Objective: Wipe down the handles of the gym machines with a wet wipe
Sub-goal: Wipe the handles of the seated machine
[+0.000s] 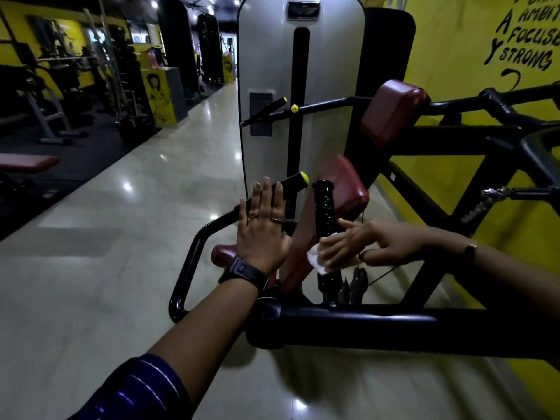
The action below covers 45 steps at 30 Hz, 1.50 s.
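Left hand (262, 234) lies released, flat against the yellow-capped handle (293, 184), probably bracing it. Just beside it, the right hand (363, 247) clasps a wet wipe (317, 259) round the upright handle (324, 204).

A glossy pale floor (121, 237) runs down a dim gym aisle. On the right, a yellow wall (454, 40) carries black painted lettering (527, 40). On the left are a maroon bench (27, 162), dark equipment racks (60, 71) and a yellow stand (157, 92) bearing a black drawing.
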Tool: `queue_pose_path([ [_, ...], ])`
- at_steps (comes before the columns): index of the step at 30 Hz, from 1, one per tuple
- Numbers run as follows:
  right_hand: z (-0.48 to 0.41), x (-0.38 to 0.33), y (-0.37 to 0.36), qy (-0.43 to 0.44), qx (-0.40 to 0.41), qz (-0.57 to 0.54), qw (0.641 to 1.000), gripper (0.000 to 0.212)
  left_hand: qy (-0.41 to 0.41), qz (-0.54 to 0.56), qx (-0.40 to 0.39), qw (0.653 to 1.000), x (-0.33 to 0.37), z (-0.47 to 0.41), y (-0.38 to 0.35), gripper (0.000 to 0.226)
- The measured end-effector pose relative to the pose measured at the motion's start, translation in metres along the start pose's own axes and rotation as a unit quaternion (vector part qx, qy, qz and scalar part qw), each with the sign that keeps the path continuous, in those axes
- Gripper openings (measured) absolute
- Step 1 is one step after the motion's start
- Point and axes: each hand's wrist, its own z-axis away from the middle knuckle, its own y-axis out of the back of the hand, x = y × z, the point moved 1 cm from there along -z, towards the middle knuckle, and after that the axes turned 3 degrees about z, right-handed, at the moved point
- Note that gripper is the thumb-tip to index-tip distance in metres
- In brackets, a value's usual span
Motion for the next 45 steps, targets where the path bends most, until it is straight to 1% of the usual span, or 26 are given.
queue_pose_path([
  [1,0.004,0.004,0.004,-0.010,0.018,-0.015,1.000,0.045,0.002,-0.001,0.001,1.000,0.001,0.000,0.001,0.097],
  [2,0.005,0.008,0.006,-0.019,0.031,-0.006,0.999,0.045,0.006,-0.005,-0.002,1.000,0.001,0.000,0.001,0.096],
  [5,-0.006,0.007,0.000,-0.016,0.013,0.118,0.993,0.050,0.002,-0.022,-0.002,1.000,0.002,-0.001,0.002,0.094],
  [7,-0.015,0.000,-0.009,0.007,-0.010,0.168,0.986,0.052,-0.003,-0.036,-0.003,0.999,0.002,0.000,0.001,0.101],
  [10,-0.014,-0.006,-0.009,0.033,-0.049,0.153,0.986,0.046,-0.005,-0.038,-0.005,0.999,0.003,-0.001,0.004,0.101],
  [13,-0.003,-0.003,0.006,-0.003,-0.061,0.115,0.992,0.042,0.003,-0.030,-0.018,0.999,0.005,-0.001,0.007,0.106],
  [15,0.003,0.000,0.009,-0.022,-0.043,0.135,0.990,0.041,-0.001,-0.031,-0.022,0.999,0.006,0.000,0.007,0.109],
  [18,-0.004,-0.005,-0.001,-0.023,-0.045,0.210,0.976,0.053,-0.001,-0.021,-0.025,0.999,0.006,0.000,0.009,0.105],
  [20,-0.009,-0.010,-0.010,-0.003,-0.060,0.231,0.971,0.062,-0.004,-0.009,-0.025,1.000,0.009,0.000,0.009,0.100],
  [22,-0.011,-0.014,-0.015,0.014,-0.095,0.223,0.970,0.064,-0.005,-0.006,-0.019,1.000,0.010,-0.001,0.009,0.094],
  [24,-0.006,-0.013,-0.011,0.010,-0.116,0.196,0.974,0.060,-0.004,-0.011,-0.013,1.000,0.011,-0.001,0.009,0.093],
  [26,0.000,-0.007,-0.005,-0.020,-0.107,0.187,0.976,0.051,-0.001,-0.011,-0.017,1.000,0.013,-0.001,0.009,0.094],
  [28,0.002,-0.002,-0.006,-0.049,-0.069,0.207,0.975,0.051,0.006,-0.012,-0.023,1.000,0.014,-0.001,0.008,0.096],
  [30,-0.005,-0.001,-0.013,-0.051,-0.026,0.243,0.968,0.053,0.006,-0.019,-0.026,0.999,0.015,-0.002,0.008,0.096],
  [32,-0.016,-0.004,-0.024,-0.035,0.000,0.273,0.961,0.055,0.005,-0.029,-0.031,0.999,0.015,-0.002,0.008,0.098],
  [34,-0.022,-0.006,-0.032,-0.009,-0.010,0.280,0.960,0.057,0.008,-0.034,-0.037,0.999,0.017,-0.003,0.009,0.099],
  [36,-0.018,-0.008,-0.029,0.008,-0.044,0.267,0.963,0.059,0.015,-0.036,-0.042,0.998,0.018,-0.002,0.010,0.097],
  [38,-0.011,-0.006,-0.021,-0.007,-0.061,0.245,0.968,0.055,0.018,-0.038,-0.047,0.998,0.020,-0.003,0.011,0.096],
  [41,-0.006,0.001,-0.013,-0.036,-0.035,0.240,0.970,0.054,0.019,-0.047,-0.046,0.998,0.019,-0.003,0.010,0.096],
  [44,-0.018,-0.004,-0.018,-0.036,0.002,0.270,0.962,0.064,0.016,-0.054,-0.042,0.998,0.020,-0.002,0.010,0.096],
  [45,-0.023,-0.007,-0.022,-0.037,0.004,0.281,0.959,0.064,0.016,-0.054,-0.041,0.998,0.020,-0.003,0.009,0.095],
])
